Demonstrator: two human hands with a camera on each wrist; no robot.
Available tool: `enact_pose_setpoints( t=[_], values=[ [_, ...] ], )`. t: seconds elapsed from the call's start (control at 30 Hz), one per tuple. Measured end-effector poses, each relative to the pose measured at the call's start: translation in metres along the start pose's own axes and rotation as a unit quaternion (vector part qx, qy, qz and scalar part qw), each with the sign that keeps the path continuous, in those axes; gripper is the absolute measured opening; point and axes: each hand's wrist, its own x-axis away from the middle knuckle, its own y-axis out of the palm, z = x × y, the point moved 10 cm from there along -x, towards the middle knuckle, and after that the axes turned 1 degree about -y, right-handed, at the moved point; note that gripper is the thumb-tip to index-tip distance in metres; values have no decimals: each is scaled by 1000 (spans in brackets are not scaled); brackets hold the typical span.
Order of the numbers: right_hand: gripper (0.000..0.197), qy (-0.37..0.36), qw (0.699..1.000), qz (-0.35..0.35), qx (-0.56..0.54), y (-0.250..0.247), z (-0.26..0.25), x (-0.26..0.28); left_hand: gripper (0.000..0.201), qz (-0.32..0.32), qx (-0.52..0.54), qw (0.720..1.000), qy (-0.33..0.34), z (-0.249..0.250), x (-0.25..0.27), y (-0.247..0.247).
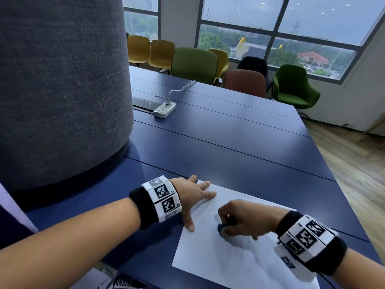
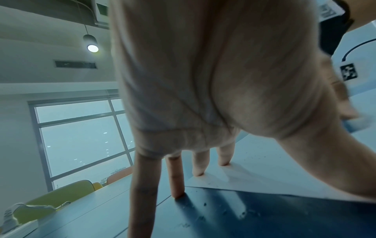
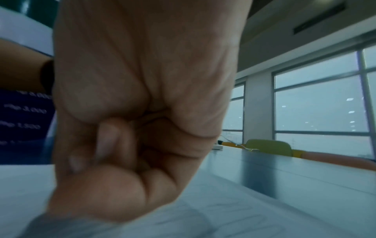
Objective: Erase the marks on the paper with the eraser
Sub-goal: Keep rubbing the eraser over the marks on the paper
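The paper (image 1: 239, 261) is white, the eraser (image 1: 221, 227) blue, the surface (image 1: 239, 147) dark blue; the wristbands (image 1: 164, 200) are black with white, black-patterned square tags.

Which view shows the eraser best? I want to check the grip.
The head view: the blue eraser peeks out under the right hand on the paper. In the right wrist view curled fingers hide it. The left wrist view shows only a blur there.
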Motion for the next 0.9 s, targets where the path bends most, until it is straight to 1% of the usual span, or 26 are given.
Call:
enact_pose_setpoints(
  t=[0.1, 0.13, 0.23, 0.27, 0.37, 0.4, 0.43, 0.53, 0.57, 0.6, 0.63, 0.7, 0.73, 0.77, 0.9],
  values=[
    [20, -20, 998, -65, -7, 21, -11, 4, 117, -2, 1, 1000, -2, 0, 0, 0],
    [19, -18, 998, -63, -11, 18, -11, 3, 117, -1, -1, 1000, -1, 0, -1, 0],
    [19, 0, 1000, -9, -28, -4, -2, -4, 117, 2, -1, 1000, 1, 0, -1, -1],
    [19, -1, 999, -10, -33, -4, -2, -5, 117, 2, -2, 1000, 1, -1, 0, -1],
    [19, -27, 996, -78, -38, 20, -17, 0, 117, 0, -3, 1000, -1, 0, 0, -1],
    [18, -29, 995, -87, -33, 23, -19, 1, 117, -2, -3, 1000, 1, 1, 1, -1],
    [18, -24, 997, -74, -29, 19, -17, 0, 117, -2, -4, 1000, 3, 2, 0, -1],
    [19, 8, 1000, 18, -19, -14, 0, -11, 116, 2, -3, 1000, 6, 2, 1, -1],
    [20, 14, 999, 36, -20, -19, 4, -13, 116, 4, -2, 1000, 5, 1, 1, -1],
    [21, 13, 999, 36, -22, -18, 4, -14, 116, 5, -4, 1000, 4, 1, 2, -1],
    [20, 6, 1000, 18, -24, -11, 1, -14, 116, 5, -5, 1000, 4, 1, 2, -1],
    [18, -11, 999, -39, -30, 7, -9, -11, 117, 1, -5, 1000, 5, 2, 2, -2],
    [18, -14, 998, -51, -29, 9, -11, -10, 117, 0, -4, 1000, 5, 2, 3, -2],
    [17, -10, 999, -40, -24, 4, -8, -11, 116, 0, -4, 1000, 6, 2, 3, -2],
    [20, 41, 997, 69, -7, -42, 22, -23, 116, 6, -2, 1000, 5, 2, 3, -1]
  ],
)
